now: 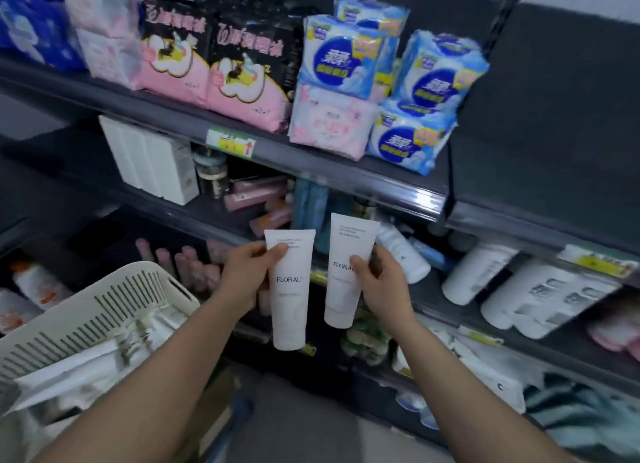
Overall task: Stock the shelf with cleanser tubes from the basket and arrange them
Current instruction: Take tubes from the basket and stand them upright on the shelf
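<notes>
While left hand fingers pinch one cleanser tube, right hand fingers clasp second tube.

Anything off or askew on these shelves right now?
Yes. Pink tubes on the middle shelf lie on their sides in a loose jumble. White bottles further right also lie tipped over. The two held FLORAL tubes look undamaged.
</notes>
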{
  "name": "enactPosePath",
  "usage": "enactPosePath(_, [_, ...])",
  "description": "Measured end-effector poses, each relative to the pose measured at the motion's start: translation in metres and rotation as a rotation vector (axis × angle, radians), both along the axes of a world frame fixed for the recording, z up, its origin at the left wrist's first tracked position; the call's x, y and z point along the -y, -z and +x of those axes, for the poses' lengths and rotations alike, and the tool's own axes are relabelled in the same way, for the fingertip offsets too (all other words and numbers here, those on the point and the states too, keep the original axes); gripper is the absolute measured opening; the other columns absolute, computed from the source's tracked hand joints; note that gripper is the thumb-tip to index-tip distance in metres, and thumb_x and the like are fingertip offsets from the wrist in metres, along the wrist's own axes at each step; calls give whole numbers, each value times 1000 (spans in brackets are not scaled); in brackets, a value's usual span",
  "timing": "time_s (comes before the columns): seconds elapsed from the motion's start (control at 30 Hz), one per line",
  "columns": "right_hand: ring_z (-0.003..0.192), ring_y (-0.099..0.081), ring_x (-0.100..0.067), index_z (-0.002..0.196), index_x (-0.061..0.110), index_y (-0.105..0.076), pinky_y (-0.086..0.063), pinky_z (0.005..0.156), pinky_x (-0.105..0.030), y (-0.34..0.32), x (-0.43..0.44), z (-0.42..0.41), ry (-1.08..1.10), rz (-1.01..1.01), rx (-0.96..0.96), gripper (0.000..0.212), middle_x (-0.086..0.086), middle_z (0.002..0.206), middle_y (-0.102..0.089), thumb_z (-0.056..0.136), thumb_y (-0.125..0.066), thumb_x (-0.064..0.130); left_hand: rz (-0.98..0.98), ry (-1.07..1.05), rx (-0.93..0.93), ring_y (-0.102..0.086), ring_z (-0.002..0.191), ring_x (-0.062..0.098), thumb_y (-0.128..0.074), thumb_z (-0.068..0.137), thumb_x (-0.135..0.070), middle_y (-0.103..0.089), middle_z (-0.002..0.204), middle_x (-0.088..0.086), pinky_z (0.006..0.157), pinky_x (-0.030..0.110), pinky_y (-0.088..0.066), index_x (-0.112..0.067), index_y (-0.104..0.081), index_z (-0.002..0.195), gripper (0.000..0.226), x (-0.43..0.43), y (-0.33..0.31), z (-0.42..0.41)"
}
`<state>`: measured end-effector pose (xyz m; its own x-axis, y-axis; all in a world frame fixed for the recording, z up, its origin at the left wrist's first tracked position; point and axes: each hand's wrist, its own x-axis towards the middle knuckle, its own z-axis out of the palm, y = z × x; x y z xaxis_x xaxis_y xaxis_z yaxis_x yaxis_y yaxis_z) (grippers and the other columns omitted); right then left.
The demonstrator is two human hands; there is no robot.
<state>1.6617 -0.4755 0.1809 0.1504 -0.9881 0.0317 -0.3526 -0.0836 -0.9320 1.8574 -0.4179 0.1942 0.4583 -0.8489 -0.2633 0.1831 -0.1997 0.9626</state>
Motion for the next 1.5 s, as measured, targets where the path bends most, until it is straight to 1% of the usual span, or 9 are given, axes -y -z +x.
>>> enactPosePath(0.13, [84,-66,-24,93,33,-59,-56,78,-49,-13,-12,-74,86,-22,-37,4,-5,90,-69,91,-60,36,-17,127,27,-67,81,27,-66,89,-18,-73,90,8,77,41,-55,-11,-69,91,8,7,-16,-67])
enactPosePath(0.33, [61,-45,-18,93,9,-55,-41,59,-36,-33,-35,-190,209,-79,-59,27,-5,68,-42,92,-58,37,-53,286,77,-67,76,21,-65,90,-20,-72,88,4,71,39,-56,-14,-69,93,8,13,-39,-177])
enactPosePath(0.43, [63,-50,-17,98,17,-58,-44,61,-34,-42,-46,-246,273,-98,-51,19,-5,70,-50,92,-60,35,-70,337,81,-69,80,24,-66,89,-20,-73,91,6,72,42,-57,-15,-69,90,6,16,-47,-229])
enactPosePath(0.57, [75,-60,-18,96,24,-56,-50,72,-37,-54,-59,-314,372,-114,-12,14,-7,83,-63,90,-62,34,-119,426,93,-69,78,19,-66,89,-21,-74,89,2,61,31,-56,-14,-69,90,7,18,-59,-297])
enactPosePath(0.7, [86,-65,-25,94,22,-56,-52,78,-41,-67,-68,-371,447,-122,5,13,-8,90,-67,90,-62,33,-160,508,102,-68,80,20,-65,90,-19,-73,87,1,74,37,-57,-16,-70,86,7,22,-77,-357])
enactPosePath(0.87, [91,-66,-27,94,21,-56,-53,83,-46,-84,-74,-430,533,-142,21,15,-8,95,-69,90,-63,34,-250,620,109,-63,59,11,-65,90,-18,-72,74,0,49,23,-53,-7,-71,93,13,31,-105,-419])
enactPosePath(1.17, [89,-65,-23,95,18,-59,-51,78,-39,-121,-62,-512,672,-227,25,17,-7,95,-68,88,-65,33,-332,773,65,-68,59,12,-64,91,-21,-75,85,7,44,21,-49,-7,-71,94,15,67,-150,-512])
enactPosePath(1.33, [91,-67,-28,95,17,-60,-54,80,-46,-141,-34,-558,687,-272,64,20,-7,94,-71,88,-66,34,-373,818,34,-67,77,26,-67,89,-21,-75,86,9,70,42,-51,-9,-72,87,13,102,-167,-557])
enactPosePath(1.5, [90,-68,-26,91,22,-61,-55,83,-52,-163,7,-601,712,-321,60,20,-6,93,-72,83,-67,39,-418,835,36,-67,71,19,-68,88,-22,-75,86,6,76,43,-57,-7,-72,89,15,144,-186,-601])
